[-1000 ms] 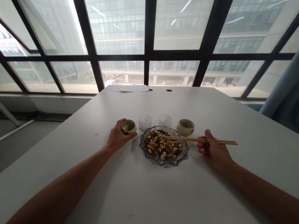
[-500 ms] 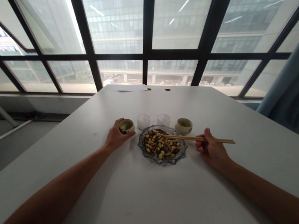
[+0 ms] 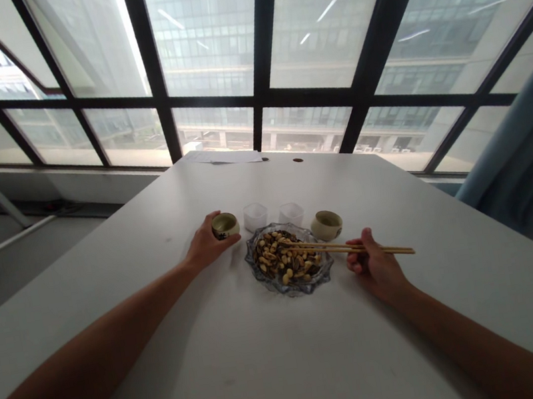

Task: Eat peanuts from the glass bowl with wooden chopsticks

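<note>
My left hand (image 3: 206, 241) is wrapped round a small greenish teacup (image 3: 225, 226) with dark markings, standing on the table. In my right hand (image 3: 375, 265) is a pair of wooden chopsticks (image 3: 339, 248), pointing left. Their tips are slightly apart and reach into a heap of peanuts and dark seeds (image 3: 284, 261). A clear glass dish (image 3: 270, 284) with a scalloped rim holds the heap, between my two hands. Just behind my right fingers stands a second teacup (image 3: 326, 225). Whether the chopsticks grip a nut I cannot tell.
Two small translucent white cups (image 3: 256, 216) stand behind the dish on the white table (image 3: 252, 363). Papers (image 3: 227, 158) lie at the far edge, with a round dark spot (image 3: 298, 160) beside them. Beyond are dark-framed windows and a blue curtain (image 3: 520, 173) at right.
The chopstick tips have moved a little left, deeper over the heap, and spread apart. My right hand has shifted slightly left; my left hand stays on the teacup.
</note>
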Available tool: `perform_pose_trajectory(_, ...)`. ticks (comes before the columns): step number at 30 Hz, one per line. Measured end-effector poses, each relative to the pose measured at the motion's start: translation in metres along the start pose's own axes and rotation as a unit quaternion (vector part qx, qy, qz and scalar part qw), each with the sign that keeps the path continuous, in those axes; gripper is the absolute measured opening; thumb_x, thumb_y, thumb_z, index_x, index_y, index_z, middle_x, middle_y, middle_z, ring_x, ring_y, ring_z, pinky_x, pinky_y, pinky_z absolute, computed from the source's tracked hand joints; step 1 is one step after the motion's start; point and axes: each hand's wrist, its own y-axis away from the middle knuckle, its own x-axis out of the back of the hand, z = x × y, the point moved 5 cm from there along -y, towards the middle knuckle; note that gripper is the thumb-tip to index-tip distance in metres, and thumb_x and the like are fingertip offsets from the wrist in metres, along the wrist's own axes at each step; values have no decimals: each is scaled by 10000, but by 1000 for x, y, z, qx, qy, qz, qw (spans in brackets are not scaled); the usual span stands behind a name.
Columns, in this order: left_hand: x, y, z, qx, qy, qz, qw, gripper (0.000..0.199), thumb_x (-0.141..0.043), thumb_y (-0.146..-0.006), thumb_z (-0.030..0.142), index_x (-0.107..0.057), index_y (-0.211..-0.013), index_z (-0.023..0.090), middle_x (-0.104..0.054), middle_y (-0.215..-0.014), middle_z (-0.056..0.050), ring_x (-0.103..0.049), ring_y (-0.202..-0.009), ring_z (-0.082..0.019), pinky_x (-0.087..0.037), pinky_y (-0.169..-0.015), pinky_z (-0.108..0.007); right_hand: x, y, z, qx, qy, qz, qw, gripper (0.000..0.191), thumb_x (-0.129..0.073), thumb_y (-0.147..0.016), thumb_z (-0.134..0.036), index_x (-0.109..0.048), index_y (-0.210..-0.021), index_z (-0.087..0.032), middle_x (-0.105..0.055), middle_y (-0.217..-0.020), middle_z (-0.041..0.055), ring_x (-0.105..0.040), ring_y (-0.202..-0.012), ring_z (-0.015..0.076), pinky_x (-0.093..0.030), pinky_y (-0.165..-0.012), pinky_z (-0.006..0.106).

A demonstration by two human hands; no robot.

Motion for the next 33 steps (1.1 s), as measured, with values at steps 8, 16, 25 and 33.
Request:
perform_pose_trajectory(8, -2, -1, -4, -5, 9, 0, 1000, 895, -768, -651, 576, -461, -1388, 173, -681, -1193, -114, -660, -1075, -280, -509, -972, -414, 0, 0, 1, -20, -21, 9, 1000, 643, -892, -405, -691, -684, -609, -118, -585, -422, 25, -467, -350, 64, -378, -306, 151)
perform_pose_trajectory(16, -2, -2, -4, -10, 8, 1, 1000, 883, -767, -652, 580, -471, -1386, 189, -697, -1161, -100, -666, -1064, -280, -515, -961, -418, -1, 0, 0, -14, -18, 7, 1000, 655, -879, -402, -711, -682, -596, -117, -582, -413, 26, -473, -343, 63, -378, -304, 146)
perform_pose_trajectory(25, -4, -2, -5, -9, -1, 2, 1000, 881, -771, -659, 555, -467, -1393, 174, -690, -1177, -113, -666, -1070, -282, -515, -962, -418, -2, 0, 0, -15, -6, -1, 1000, 656, -868, -377, -730, -676, -579, -136, -587, -420, 15, -454, -340, 53, -390, -317, 152)
perform_pose_trajectory(33, -4, -4, -7, -9, -8, 2, 1000, 885, -766, -662, 557, -463, -1396, 166, -685, -1186, -123, -664, -1080, -291, -513, -970, -419, -9, 2, -17, 85, 44, -47, 994, 653, -766, -556, -789, -693, -592, -141, -607, -434, 49, -526, -350, 105, -397, -314, 196)
